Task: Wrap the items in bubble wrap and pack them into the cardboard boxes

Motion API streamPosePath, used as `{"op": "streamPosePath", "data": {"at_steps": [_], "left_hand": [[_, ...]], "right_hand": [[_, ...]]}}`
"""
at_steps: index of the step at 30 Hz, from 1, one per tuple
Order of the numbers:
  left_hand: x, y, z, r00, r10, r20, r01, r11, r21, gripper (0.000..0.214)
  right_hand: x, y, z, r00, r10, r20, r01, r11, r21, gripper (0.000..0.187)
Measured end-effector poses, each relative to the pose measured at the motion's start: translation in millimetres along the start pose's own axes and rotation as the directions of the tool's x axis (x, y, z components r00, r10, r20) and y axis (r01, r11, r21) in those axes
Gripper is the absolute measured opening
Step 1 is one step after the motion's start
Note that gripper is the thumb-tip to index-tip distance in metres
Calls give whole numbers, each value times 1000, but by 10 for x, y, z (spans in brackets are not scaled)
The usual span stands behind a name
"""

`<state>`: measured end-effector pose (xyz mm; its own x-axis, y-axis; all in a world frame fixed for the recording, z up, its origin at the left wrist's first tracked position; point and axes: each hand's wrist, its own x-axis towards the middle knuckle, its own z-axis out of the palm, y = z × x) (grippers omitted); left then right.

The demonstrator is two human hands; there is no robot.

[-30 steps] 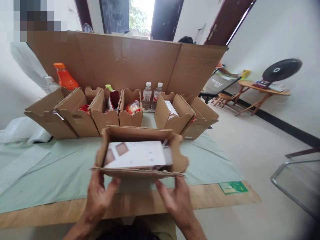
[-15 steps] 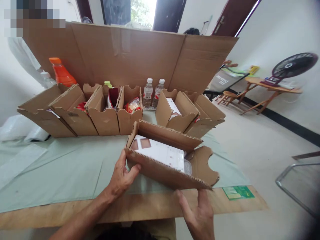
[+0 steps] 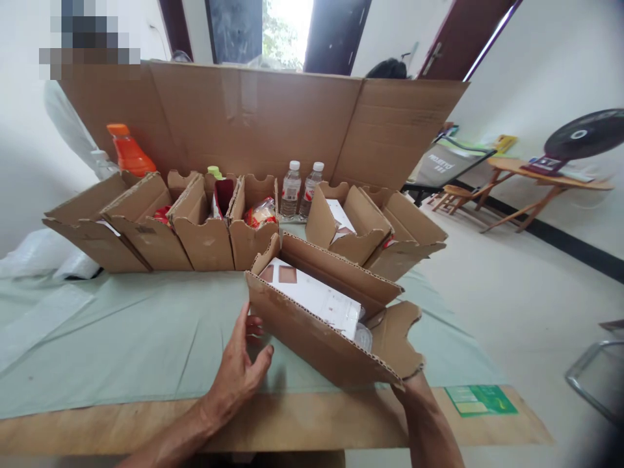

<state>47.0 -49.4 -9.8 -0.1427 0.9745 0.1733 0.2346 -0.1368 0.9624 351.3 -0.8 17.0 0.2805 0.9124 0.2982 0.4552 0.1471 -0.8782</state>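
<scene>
A narrow, open-topped cardboard box (image 3: 322,331) sits at an angle in front of me, its right end nearer. Inside it are a white carton (image 3: 316,292) with brown squares and, towards the right end, a clear plastic item (image 3: 363,337). My left hand (image 3: 241,367) is open beside the box's left end, thumb apart from the fingers; whether a fingertip touches the cardboard I cannot tell. My right hand (image 3: 412,383) reaches under or behind the box's right end, which hides its fingers.
More cardboard boxes (image 3: 207,244) stand in a row behind, with two water bottles (image 3: 291,188) in a gap and an orange bottle (image 3: 129,153) at left. A tall cardboard panel (image 3: 292,123) rises behind them. A green card (image 3: 480,400) lies near the front edge.
My left hand has let go of the box's left end. My right hand has moved from the near side to under or behind the right end. The box has turned slightly.
</scene>
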Motion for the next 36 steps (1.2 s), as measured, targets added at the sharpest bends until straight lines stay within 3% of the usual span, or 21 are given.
{"op": "streamPosePath", "data": {"at_steps": [4,6,11,16,22,31,36], "left_hand": [[162,40,125,983,136,126,-136,991,-3,88],[285,29,192,956,209,204,-214,977,1,91],[453,-115,286,888,301,348,-326,945,14,94],[478,-204,189,828,351,436,-387,922,-8,108],[541,-216,138,807,389,445,-432,902,-5,115],[429,-252,211,789,444,425,-490,872,-2,109],[518,-263,167,807,423,412,-450,893,-35,106]], "right_hand": [[-138,2,84,983,118,140,-136,982,129,58],[-244,-19,150,981,130,147,-149,980,130,49],[-481,-49,339,981,133,141,-140,989,44,40],[-560,-78,437,984,132,116,-119,987,-108,40],[-599,-215,561,992,71,102,-56,988,-144,40],[-651,-140,533,996,69,54,-56,975,-216,46],[-585,-236,567,994,48,102,-16,955,-296,46]]}}
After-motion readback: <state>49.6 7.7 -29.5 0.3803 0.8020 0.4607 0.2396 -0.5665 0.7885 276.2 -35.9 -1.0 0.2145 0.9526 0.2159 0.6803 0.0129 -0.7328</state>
